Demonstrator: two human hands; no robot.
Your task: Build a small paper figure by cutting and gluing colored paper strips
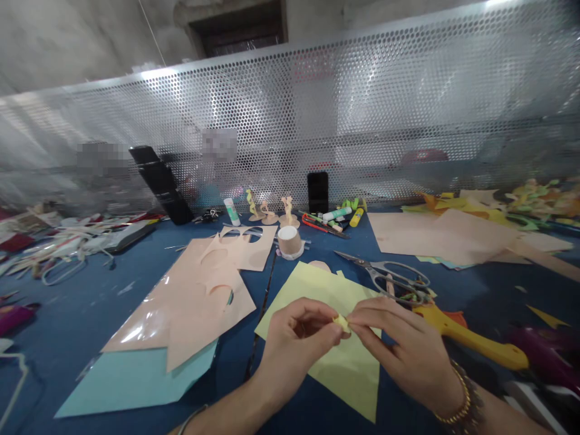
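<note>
Scrap (pixel 342 324), small and pale yellow, is pinched narrowly between left hand (pixel 292 338) and right hand (pixel 408 344), near centre, above a yellow sheet (pixel 303 285); scissors (pixel 368 264) lie farther off, right.

Left hand (pixel 292 341) and right hand (pixel 410 347) share a grip on a yellow scrap (pixel 342 324). Scissors (pixel 372 270) lie on the counter (pixel 122 275).
</note>
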